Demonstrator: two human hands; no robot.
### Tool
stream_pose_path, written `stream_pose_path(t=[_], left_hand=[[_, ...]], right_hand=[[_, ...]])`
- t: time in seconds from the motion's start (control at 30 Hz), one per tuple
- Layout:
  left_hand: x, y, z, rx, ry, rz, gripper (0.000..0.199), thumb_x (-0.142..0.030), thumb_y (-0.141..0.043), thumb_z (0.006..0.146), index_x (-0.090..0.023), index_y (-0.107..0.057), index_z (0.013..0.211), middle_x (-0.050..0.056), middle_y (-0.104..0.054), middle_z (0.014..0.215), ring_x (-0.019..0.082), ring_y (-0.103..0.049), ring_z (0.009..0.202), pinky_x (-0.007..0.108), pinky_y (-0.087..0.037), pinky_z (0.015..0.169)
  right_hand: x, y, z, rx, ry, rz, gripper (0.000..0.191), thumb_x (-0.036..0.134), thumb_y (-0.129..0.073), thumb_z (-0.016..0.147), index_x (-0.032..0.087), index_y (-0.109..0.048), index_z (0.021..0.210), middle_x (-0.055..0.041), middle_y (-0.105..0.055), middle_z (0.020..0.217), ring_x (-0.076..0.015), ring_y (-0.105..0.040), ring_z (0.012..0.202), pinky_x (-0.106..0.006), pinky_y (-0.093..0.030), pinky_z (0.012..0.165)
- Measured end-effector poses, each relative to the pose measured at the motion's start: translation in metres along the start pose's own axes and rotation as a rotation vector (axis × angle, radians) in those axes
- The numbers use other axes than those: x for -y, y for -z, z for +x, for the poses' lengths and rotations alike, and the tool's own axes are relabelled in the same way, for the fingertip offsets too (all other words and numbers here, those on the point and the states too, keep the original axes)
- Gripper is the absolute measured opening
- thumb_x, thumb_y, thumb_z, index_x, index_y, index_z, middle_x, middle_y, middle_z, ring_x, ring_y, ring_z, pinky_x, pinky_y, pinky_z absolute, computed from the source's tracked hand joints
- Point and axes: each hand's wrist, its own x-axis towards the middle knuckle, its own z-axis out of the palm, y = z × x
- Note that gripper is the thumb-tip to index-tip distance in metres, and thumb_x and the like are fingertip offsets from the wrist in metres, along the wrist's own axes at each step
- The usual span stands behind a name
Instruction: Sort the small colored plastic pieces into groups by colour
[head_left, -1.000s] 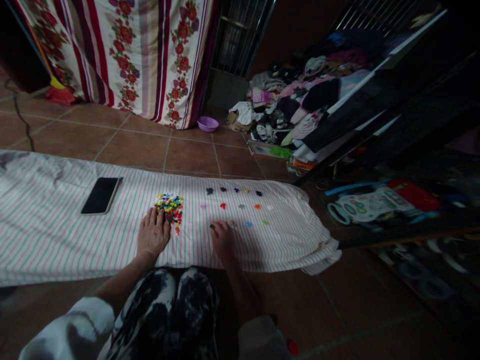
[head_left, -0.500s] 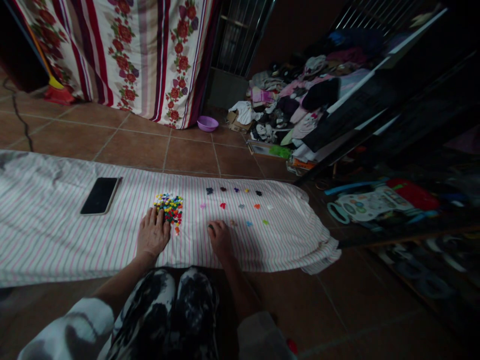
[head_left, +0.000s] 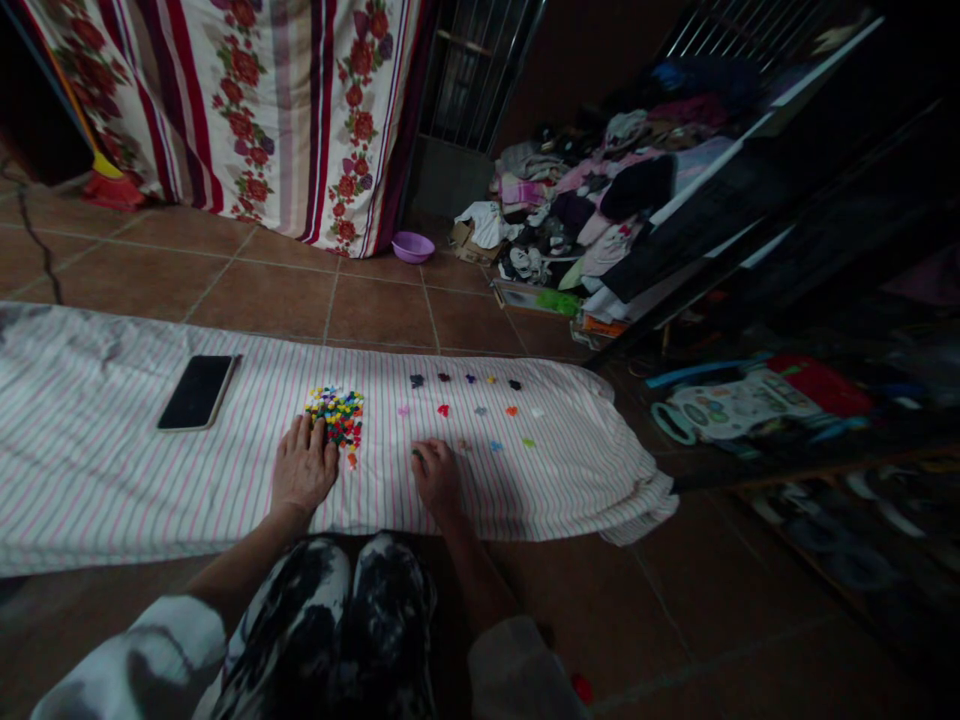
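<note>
A mixed pile of tiny coloured pieces (head_left: 346,412) lies on the striped cloth (head_left: 135,480); I cannot make out their exact kind. My left hand (head_left: 304,465) rests palm down at the pile's left edge, fingers stretched out, fingertips touching the pieces. To the right of the pile, low over the cloth, my right hand (head_left: 435,475) is closed in a pinch on a small dark green piece (head_left: 416,454). Beyond it, little single-colour clusters sit in three rows, among them a red cluster (head_left: 443,410), an orange cluster (head_left: 511,410), a light blue cluster (head_left: 495,446) and a lime green cluster (head_left: 528,442).
A dark-screened phone (head_left: 196,392) lies on the cloth at left. On the tiled floor behind are a purple basin (head_left: 412,247) and a heap of clothes (head_left: 585,190). A flowered curtain (head_left: 285,120) hangs at the back. Shelving (head_left: 795,470) with various things stands at right.
The whole view has shifted very slightly. Both hands keep nearly the same places and poses, and the pile and clusters look unchanged.
</note>
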Motion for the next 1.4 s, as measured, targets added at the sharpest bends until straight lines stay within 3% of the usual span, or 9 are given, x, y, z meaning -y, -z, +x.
stream_pose_path(t=[0.37, 0.57, 0.8, 1.03, 1.4], left_hand=[[0.002, -0.003, -0.001, -0.047, -0.004, -0.040, 0.054, -0.036, -0.032, 0.093, -0.003, -0.052, 0.131, 0.025, -0.049, 0.140, 0.035, -0.037, 0.138, 0.050, -0.036, 0.108], [0.003, -0.003, 0.000, -0.034, 0.014, -0.048, 0.051, -0.032, -0.031, 0.093, -0.003, -0.052, 0.130, 0.025, -0.048, 0.140, 0.035, -0.037, 0.138, 0.051, -0.037, 0.107], [0.003, -0.002, 0.001, -0.034, 0.008, -0.061, 0.052, -0.033, -0.031, 0.093, -0.002, -0.052, 0.129, 0.026, -0.050, 0.139, 0.035, -0.039, 0.137, 0.050, -0.038, 0.106], [0.004, -0.006, -0.001, -0.058, -0.017, -0.126, 0.048, -0.033, -0.034, 0.091, -0.010, -0.051, 0.129, 0.022, -0.051, 0.139, 0.034, -0.035, 0.140, 0.055, -0.034, 0.107], [0.009, -0.003, -0.003, -0.096, -0.105, -0.206, 0.040, -0.031, -0.037, 0.089, -0.013, -0.053, 0.121, 0.020, -0.056, 0.132, 0.033, -0.038, 0.137, 0.058, -0.032, 0.110]], right_hand=[[0.011, 0.005, -0.003, -0.181, 0.009, 0.036, 0.027, 0.028, -0.043, 0.094, 0.018, -0.067, 0.104, -0.0093, -0.060, 0.098, -0.0196, -0.057, 0.093, -0.035, -0.050, 0.084], [0.044, -0.006, -0.003, -0.034, 0.095, 0.099, 0.022, 0.023, -0.045, 0.093, 0.021, -0.066, 0.099, -0.0055, -0.063, 0.091, -0.0166, -0.059, 0.085, -0.029, -0.050, 0.078], [0.082, -0.029, -0.001, 0.176, 0.084, 0.103, 0.017, 0.026, -0.059, 0.089, 0.024, -0.065, 0.105, -0.0037, -0.066, 0.095, -0.0170, -0.061, 0.087, -0.027, -0.048, 0.077], [0.097, -0.035, 0.001, 0.164, 0.003, -0.017, 0.015, 0.030, -0.063, 0.088, 0.024, -0.065, 0.101, -0.0025, -0.066, 0.093, -0.0185, -0.061, 0.091, -0.028, -0.045, 0.079], [0.097, -0.036, -0.001, 0.118, 0.042, -0.026, 0.015, 0.018, -0.056, 0.086, 0.022, -0.065, 0.099, -0.0024, -0.065, 0.091, -0.0171, -0.060, 0.091, -0.027, -0.046, 0.081]])
